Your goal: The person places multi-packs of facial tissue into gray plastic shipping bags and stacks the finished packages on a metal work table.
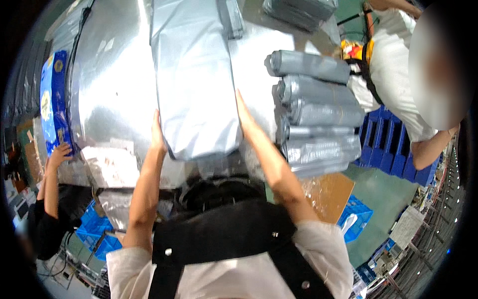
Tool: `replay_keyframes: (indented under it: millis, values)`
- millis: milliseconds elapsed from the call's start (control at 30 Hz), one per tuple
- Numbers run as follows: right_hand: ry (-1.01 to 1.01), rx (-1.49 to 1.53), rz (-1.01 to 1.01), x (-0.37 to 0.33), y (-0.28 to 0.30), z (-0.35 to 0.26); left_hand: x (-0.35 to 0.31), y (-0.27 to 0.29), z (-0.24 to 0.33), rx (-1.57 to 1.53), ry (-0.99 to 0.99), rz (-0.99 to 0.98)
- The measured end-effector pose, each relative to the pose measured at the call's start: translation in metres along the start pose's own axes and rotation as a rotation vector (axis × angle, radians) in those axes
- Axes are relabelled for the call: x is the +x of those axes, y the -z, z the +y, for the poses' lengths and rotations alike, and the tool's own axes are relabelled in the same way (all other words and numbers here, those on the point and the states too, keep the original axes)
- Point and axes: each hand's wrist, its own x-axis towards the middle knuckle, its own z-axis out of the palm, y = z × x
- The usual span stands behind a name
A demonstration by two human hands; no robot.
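Observation:
A long stack of grey plastic bags (196,94) lies lengthwise on the shiny metal table in front of me, its near end rounded and drooping a little. Along its left edge rests my left hand (158,133), fingers stretched out and pointing away from me. My right hand (244,113) lies against the stack's right edge in the same way, fingers straight. Both palms face inward with the stack between them, and neither hand's fingers wrap round it. The undersides of the fingers are partly hidden by the stack.
Several folded grey bag bundles (318,107) are piled right of my right hand, with another grey stack (301,12) at the far right. A co-worker's hand (60,152) touches a blue package (55,104) at left. Another person stands at right near blue crates (386,142).

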Motion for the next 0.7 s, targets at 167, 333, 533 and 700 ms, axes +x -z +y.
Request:
replay_keyframes:
  millis: [167,333,533,700]
  values:
    - [0.218,-0.090,-0.179,-0.049,0.032,-0.054,-0.011,-0.052,0.021,0.295,-0.039,-0.030]
    - [0.488,0.060,-0.330,-0.109,0.077,-0.147,-0.049,-0.138,0.032,0.204,-0.179,-0.058]
    - [0.954,0.000,-0.196,-0.101,0.148,-0.221,-0.015,-0.250,0.066,0.160,-0.312,-0.349]
    - [1.120,0.075,-0.049,-0.032,0.210,-0.320,0.069,-0.388,0.131,0.297,-0.570,-0.389]
